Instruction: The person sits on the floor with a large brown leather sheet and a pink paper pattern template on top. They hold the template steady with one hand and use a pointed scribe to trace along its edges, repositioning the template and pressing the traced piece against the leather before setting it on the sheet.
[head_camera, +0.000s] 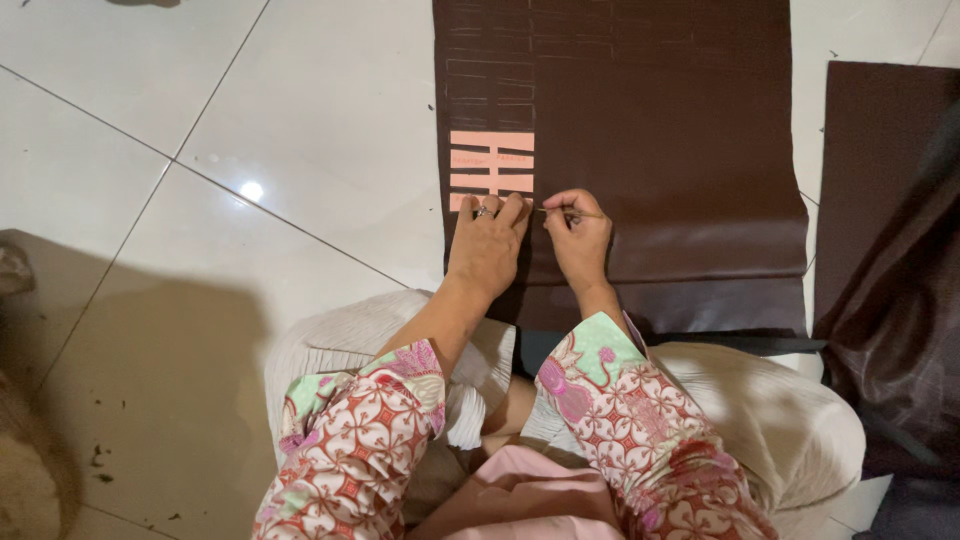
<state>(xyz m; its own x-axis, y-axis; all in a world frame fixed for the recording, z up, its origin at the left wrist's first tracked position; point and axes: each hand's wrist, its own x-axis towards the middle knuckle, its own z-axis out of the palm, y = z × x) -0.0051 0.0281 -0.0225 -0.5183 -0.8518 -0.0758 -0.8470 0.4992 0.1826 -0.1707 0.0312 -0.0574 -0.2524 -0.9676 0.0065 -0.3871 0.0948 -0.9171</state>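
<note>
Left hand (487, 250) pins pink template (491, 168) on brown fabric (670, 150); right hand (578, 235) marks.

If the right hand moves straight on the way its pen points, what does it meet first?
The right hand holds a thin pen pointing toward the left hand. It would likely meet those fingertips on the pink card first.

A home floor, apparently used for sewing: glossy white floor tiles (300, 130) carry a spread of brown cloth (670, 150), a pink paper pattern (491, 165) and scattered dark scraps (105, 460).

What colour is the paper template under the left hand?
Salmon pink paper template, seen in the head view, lying on dark brown fabric.
</note>
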